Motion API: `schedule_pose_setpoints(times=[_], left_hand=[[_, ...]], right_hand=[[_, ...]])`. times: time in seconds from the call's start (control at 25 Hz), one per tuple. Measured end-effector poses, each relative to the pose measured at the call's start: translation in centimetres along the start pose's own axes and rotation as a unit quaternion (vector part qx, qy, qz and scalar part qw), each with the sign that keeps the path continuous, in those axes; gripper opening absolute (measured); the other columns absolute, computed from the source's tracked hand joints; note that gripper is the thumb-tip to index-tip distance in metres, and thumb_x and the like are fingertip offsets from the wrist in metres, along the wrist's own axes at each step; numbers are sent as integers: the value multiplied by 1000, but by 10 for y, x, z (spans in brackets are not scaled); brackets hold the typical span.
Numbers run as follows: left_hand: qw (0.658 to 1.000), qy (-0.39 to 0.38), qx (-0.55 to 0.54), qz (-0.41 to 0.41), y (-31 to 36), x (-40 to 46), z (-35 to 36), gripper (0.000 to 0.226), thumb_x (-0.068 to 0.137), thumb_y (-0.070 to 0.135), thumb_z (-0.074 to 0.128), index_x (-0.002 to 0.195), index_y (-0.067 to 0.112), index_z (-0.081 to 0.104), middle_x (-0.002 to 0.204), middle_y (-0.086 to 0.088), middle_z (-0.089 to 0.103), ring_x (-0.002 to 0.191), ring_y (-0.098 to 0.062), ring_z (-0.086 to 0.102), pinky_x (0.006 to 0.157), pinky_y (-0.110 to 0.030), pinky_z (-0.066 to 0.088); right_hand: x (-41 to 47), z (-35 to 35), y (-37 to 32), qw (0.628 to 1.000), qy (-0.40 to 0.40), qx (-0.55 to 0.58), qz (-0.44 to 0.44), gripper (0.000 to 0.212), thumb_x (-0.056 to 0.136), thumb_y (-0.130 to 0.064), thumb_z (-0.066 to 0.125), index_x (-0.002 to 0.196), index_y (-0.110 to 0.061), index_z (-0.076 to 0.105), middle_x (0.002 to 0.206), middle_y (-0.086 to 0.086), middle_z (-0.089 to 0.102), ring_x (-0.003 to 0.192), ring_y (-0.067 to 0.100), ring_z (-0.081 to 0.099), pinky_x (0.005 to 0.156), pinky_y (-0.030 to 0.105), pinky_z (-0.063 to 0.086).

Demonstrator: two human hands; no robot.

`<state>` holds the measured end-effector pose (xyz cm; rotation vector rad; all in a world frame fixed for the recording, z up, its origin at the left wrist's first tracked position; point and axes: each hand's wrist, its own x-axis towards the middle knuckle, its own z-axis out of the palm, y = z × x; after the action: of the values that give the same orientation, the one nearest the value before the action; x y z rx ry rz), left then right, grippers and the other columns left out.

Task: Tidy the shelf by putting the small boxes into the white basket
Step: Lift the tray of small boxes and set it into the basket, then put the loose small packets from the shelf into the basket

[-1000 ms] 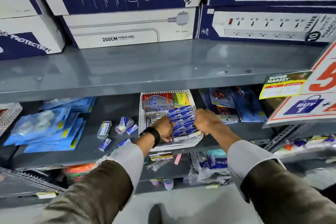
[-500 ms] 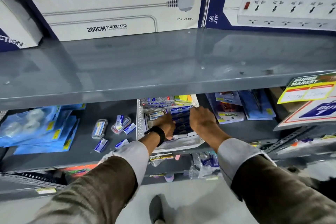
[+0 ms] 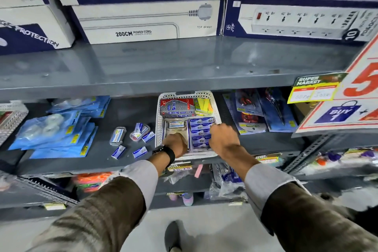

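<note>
A white perforated basket [image 3: 160, 120] stands on the middle grey shelf. A row of small blue-and-white boxes [image 3: 200, 131] lies in its right half, pressed between my two hands. My left hand [image 3: 177, 145], with a black watch on the wrist, curls down inside the basket against the row's left side, in front of a clear case [image 3: 176, 125]. My right hand [image 3: 223, 139] grips the row's right end at the basket wall. More small boxes lie loose on the shelf to the left: one [image 3: 118, 152], another [image 3: 140, 152] and a third [image 3: 148, 136].
Two clear plastic cases [image 3: 117, 136] [image 3: 140, 130] lie among the loose boxes. Blue packets [image 3: 55, 135] fill the shelf's left side and blister packs [image 3: 251, 114] its right. The upper shelf [image 3: 184, 67] overhangs the basket. Price signs [image 3: 315, 90] jut out at the right.
Both hands have carried the row of small boxes from the basket's front edge down into its right half. The left hand now sits lower, inside the basket.
</note>
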<state>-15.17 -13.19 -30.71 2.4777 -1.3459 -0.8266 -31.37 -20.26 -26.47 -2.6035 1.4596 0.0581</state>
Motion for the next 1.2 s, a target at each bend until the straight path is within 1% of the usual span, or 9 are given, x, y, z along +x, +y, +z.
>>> schedule_pose_setpoints(times=[0.08, 0.2, 0.32, 0.4, 0.52, 0.68, 0.88, 1.04, 1.2], left_hand=[[999, 27, 8, 28, -8, -16, -4, 24, 97, 13, 55, 110, 13, 75, 121, -11, 74, 112, -31, 69, 99, -41, 55], [989, 102, 48, 100, -26, -43, -10, 39, 99, 18, 48, 135, 20, 64, 134, -11, 68, 121, -33, 63, 99, -41, 55], [966, 188, 116, 133, -59, -67, -13, 61, 102, 28, 45, 161, 25, 28, 166, -7, 36, 154, -33, 30, 122, -50, 35], [964, 207, 129, 102, -92, -83, -19, 68, 103, 33, 42, 164, 24, 15, 172, -8, 18, 160, -32, 11, 127, -52, 21], [972, 200, 124, 18, -159, -95, -28, 68, 105, 35, 39, 165, 22, 10, 174, -8, 7, 161, -32, 2, 129, -51, 12], [976, 185, 101, -57, -235, -90, -41, 66, 108, 41, 33, 165, 17, 9, 174, -11, 4, 161, -30, -2, 130, -50, 7], [985, 120, 122, -28, -284, -57, -33, 92, 101, 65, 34, 164, 7, -1, 173, -11, -7, 160, -25, -13, 130, -45, -5], [985, 101, 141, -5, -302, -33, -26, 126, 81, 92, 33, 163, 4, -6, 172, -11, -13, 158, -25, -20, 129, -47, -10], [982, 82, 169, 8, -315, -12, -33, 144, 62, 106, 15, 162, 5, -10, 171, -11, -20, 156, -25, -25, 128, -49, -13]], right_hand=[[-13, -2, 0, 999, 2, 13, -42, 28, 88, -5, 58, 114, -7, 69, 114, 17, 70, 105, 39, 68, 85, 45, 58], [-26, 3, -11, 992, 0, 5, -126, 45, 93, -19, 58, 137, -16, 57, 137, 11, 56, 127, 34, 52, 101, 48, 52], [-31, 11, -35, 987, 24, -5, -157, 68, 97, -41, 59, 157, -23, 32, 160, 11, 32, 143, 35, 34, 115, 57, 37], [-34, 16, -60, 983, 40, -9, -180, 74, 96, -47, 59, 158, -23, 28, 163, 11, 25, 146, 36, 30, 118, 59, 32], [-35, 28, -99, 972, 53, -15, -227, 72, 94, -47, 58, 156, -22, 33, 155, 10, 34, 138, 37, 39, 116, 54, 35], [-23, 42, -152, 959, 39, -12, -280, 70, 92, -40, 65, 154, -19, 39, 150, 11, 43, 133, 36, 47, 117, 48, 34], [-1, 67, -215, 942, 17, -25, -335, 56, 84, -7, 60, 139, -15, 58, 146, 10, 48, 123, 37, 54, 105, 43, 46], [18, 84, -241, 949, -21, -20, -313, 48, 87, -6, 62, 135, -14, 62, 142, 7, 52, 124, 31, 56, 97, 44, 55], [40, 89, -267, 956, -3, -35, -292, 43, 86, -8, 63, 128, -16, 65, 129, 5, 61, 114, 27, 62, 87, 37, 57]])
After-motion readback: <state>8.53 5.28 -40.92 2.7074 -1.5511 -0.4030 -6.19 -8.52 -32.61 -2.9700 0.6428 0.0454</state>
